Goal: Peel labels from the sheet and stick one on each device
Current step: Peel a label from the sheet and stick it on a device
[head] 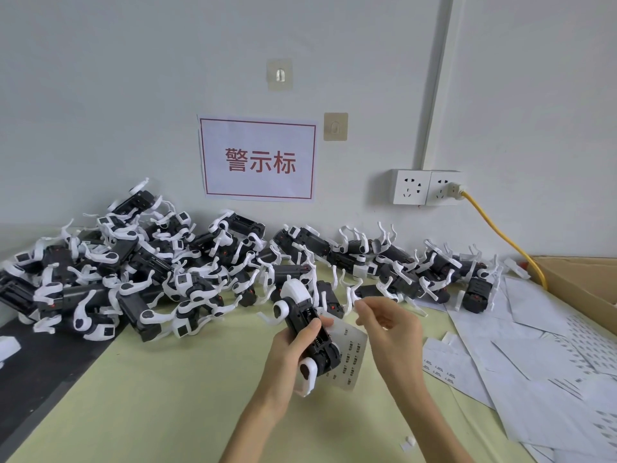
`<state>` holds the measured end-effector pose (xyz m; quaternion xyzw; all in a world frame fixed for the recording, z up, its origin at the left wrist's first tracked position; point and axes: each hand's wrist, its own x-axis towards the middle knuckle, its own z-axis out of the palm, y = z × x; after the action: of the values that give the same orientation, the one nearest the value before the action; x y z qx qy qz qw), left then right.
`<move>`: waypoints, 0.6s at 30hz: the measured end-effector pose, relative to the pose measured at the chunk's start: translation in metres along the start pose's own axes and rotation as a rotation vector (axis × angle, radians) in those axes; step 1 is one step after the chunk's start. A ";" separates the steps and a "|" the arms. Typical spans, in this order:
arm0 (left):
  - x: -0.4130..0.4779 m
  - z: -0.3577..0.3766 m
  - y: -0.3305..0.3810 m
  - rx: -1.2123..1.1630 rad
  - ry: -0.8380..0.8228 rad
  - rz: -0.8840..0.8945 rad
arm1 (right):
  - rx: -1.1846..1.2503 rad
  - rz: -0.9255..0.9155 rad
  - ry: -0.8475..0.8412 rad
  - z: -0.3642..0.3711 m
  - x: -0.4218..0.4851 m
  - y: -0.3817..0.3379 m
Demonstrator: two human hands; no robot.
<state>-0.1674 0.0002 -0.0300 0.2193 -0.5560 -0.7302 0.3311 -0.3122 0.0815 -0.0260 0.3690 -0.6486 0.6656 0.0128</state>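
My left hand (293, 349) grips a black-and-white device (305, 324), held up lengthwise above the table with its black underside facing me. The same hand also holds a small label sheet (350, 359) against the device's right side. My right hand (387, 320) hovers just right of the device, thumb and forefinger pinched together near the sheet's top; whether a label sits between them is too small to tell. A big heap of similar devices (160, 272) lies along the wall from the left to the middle right.
Used white backing sheets (541, 362) cover the table's right side beside a cardboard box (587, 282). A yellow cable (507, 242) runs from the wall socket (427, 187) down towards the box. A black strip (40, 369) edges the pale green mat on the left.
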 end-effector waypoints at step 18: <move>0.005 -0.007 0.002 -0.112 0.321 0.100 | 0.252 0.165 -0.133 0.005 0.000 0.001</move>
<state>-0.1654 -0.0079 -0.0294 0.2863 -0.4647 -0.6981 0.4634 -0.3105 0.0771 -0.0278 0.3567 -0.5873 0.7146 -0.1312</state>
